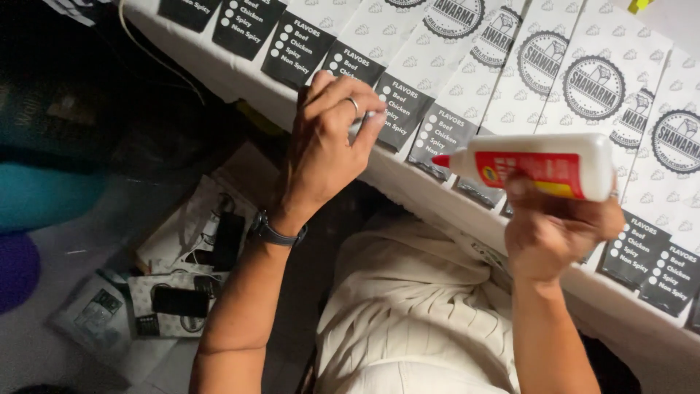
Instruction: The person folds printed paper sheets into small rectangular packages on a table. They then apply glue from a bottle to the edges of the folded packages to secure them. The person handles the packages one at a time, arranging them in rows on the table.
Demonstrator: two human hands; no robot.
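Glue bottle [543, 165]: white with a red label and red tip, lying sideways, gripped from below by the closed fingers of the right hand [558, 233]. Printed paper sleeves [510, 80]: overlapped in a row along the table edge [408, 191]. One sleeve's lower end [397, 109] is pinched by the left hand [328, 149].

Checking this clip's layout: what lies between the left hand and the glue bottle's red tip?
In the head view, only printed paper bags lie between the left hand and the glue bottle.
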